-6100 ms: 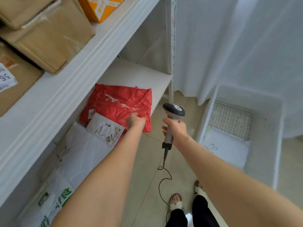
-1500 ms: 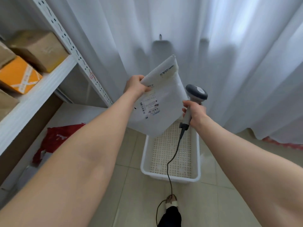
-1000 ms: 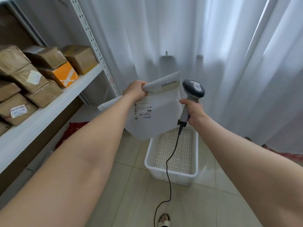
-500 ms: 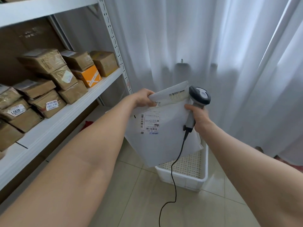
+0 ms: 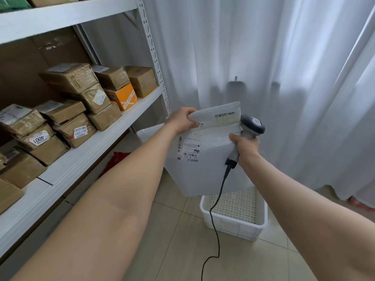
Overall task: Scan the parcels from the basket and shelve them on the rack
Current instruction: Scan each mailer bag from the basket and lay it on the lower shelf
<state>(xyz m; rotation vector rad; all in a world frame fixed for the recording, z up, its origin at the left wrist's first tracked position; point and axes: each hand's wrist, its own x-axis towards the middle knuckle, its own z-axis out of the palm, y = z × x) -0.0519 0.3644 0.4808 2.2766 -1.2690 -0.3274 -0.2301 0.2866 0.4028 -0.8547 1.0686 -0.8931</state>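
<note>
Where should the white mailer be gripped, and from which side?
Top-left corner of the mailer, from the left, as the left hand pinches it now. It's a flat, limp bag hanging from its folded top edge, so a pinch across that fold probably holds best. That side leaves the label uncovered and clears the scanner in the right hand.

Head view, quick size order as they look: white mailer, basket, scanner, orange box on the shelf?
1. white mailer, held close to the camera.
2. basket, partly hidden behind the mailer.
3. scanner and orange box look about alike; the scanner is far nearer, so I leave them unranked.
</note>
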